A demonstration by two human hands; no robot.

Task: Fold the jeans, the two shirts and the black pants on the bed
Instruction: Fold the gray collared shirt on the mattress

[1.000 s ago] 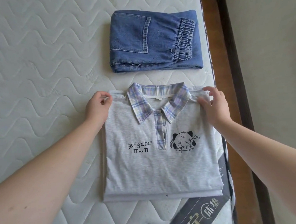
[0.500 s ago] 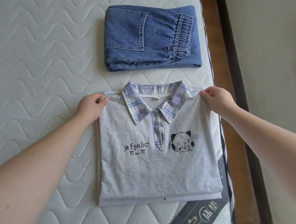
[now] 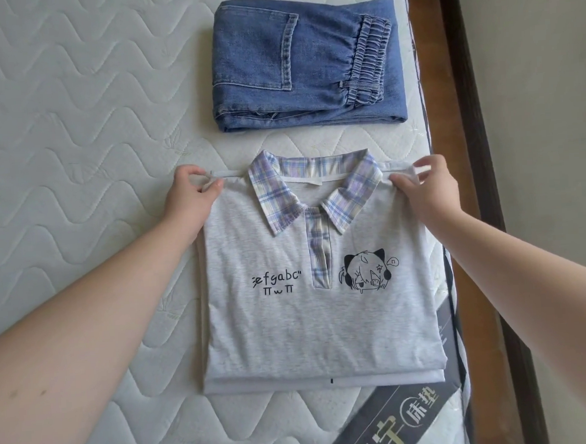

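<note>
A grey shirt (image 3: 311,316) with a plaid collar and a cartoon print lies folded into a rectangle near the mattress's right side. My left hand (image 3: 190,197) pinches its top left shoulder corner. At the top right shoulder corner, my right hand (image 3: 427,189) pinches the fabric. Beyond the shirt lie the blue jeans (image 3: 306,66), folded into a compact stack with a back pocket and elastic waistband showing. No second shirt or black pants are in view.
The white quilted mattress (image 3: 73,132) stretches to the left. A dark label band (image 3: 393,421) with white characters crosses its near right corner. A brown wooden bed frame (image 3: 468,142) runs along the right, with a pale wall or floor beyond it.
Both hands stay on the shirt's shoulder corners. The right hand's grip shifted from lying over the corner to pinching its edge. The view shifted slightly.
</note>
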